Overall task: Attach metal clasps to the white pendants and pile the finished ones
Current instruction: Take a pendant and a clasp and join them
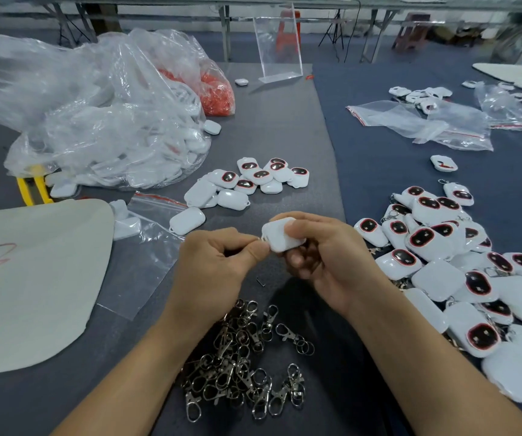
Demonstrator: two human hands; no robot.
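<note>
My right hand point(325, 256) grips a white pendant point(277, 236) above the middle of the table. My left hand point(219, 262) pinches something small at the pendant's left corner; the piece itself is hidden by the fingertips. A heap of metal clasps point(244, 357) lies between my forearms near the table's front. A small group of white pendants with dark oval faces point(247, 182) sits just beyond my hands. A large pile of pendants, some with clasps showing, point(461, 265) spreads along the right side.
A big clear plastic bag of white pendants point(105, 121) and a bag of orange parts point(219, 89) fill the back left. A beige sheet point(33, 278) lies at the left. Empty zip bags point(423, 124) lie at the back right, and a clear acrylic stand point(280, 48) stands behind.
</note>
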